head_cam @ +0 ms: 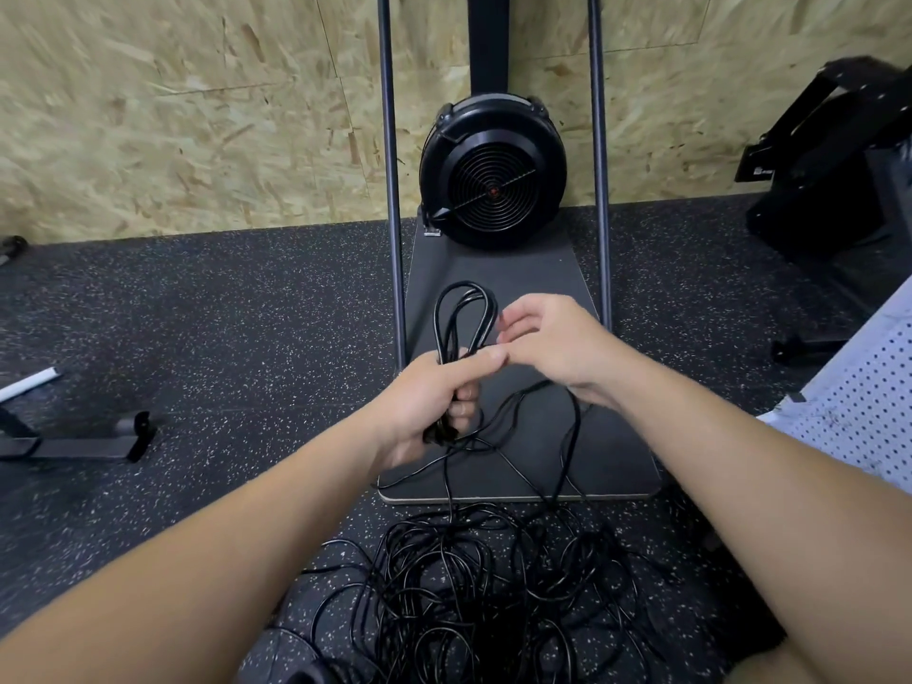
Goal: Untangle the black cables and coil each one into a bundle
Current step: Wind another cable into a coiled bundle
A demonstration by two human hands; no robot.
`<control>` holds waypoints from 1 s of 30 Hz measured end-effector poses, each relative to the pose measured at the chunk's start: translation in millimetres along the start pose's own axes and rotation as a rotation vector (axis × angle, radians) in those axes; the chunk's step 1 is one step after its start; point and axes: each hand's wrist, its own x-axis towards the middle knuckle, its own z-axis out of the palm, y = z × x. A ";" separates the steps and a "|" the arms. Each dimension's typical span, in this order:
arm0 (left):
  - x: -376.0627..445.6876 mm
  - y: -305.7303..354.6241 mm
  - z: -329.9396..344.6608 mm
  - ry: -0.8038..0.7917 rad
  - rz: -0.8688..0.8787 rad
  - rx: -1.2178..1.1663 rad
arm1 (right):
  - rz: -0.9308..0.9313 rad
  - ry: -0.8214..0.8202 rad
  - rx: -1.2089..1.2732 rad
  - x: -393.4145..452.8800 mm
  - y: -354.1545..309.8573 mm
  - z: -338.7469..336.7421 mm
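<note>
Coiling one black cable out of the heap on the floor

The left hand (434, 397) grips a few long loops of cable (464, 318), fingers clamped round their lower part, so the loops stand up and away from the person, long axis running toward the fan unit (491, 172). The right hand (552, 348) sits just beside the loops on their right, fingers loosely curled and touching the left thumb; whether they pinch a strand I cannot tell. From the left fist the free strand (567, 436) drops toward the person into the tangled pile (474, 585) on the floor (197, 338) between the forearms. The slack lies below and nearer than both hands, so the right hand, the free one, is likely best placed to draw up the next loop
</note>
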 end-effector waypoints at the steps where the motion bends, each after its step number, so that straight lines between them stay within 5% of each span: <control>1: -0.5 1.3 -1.4 -0.021 0.017 0.016 | -0.001 -0.053 -0.005 1.2 2.3 -8.1; 4: 1.1 4.8 -9.0 0.026 0.053 0.043 | 0.010 -0.186 -0.240 2.2 14.3 -22.7; 9: 3.8 11.1 -22.4 0.111 0.096 0.069 | 0.011 -0.153 -0.293 0.2 18.6 -21.3; 14: 6.3 10.7 -31.7 0.190 0.127 0.173 | -0.084 -0.161 -0.644 -5.8 -4.0 -19.6; 17: 5.4 9.7 -36.2 0.226 0.135 0.201 | -0.102 -0.081 -0.497 -7.8 -10.5 -20.9; 22: 1.9 -0.9 -24.3 0.203 0.111 0.319 | -0.057 0.024 0.190 -5.7 -24.4 -11.3; 30: -7.5 -11.4 20.5 0.074 0.219 0.431 | -0.065 0.268 0.204 -4.4 -29.8 -2.6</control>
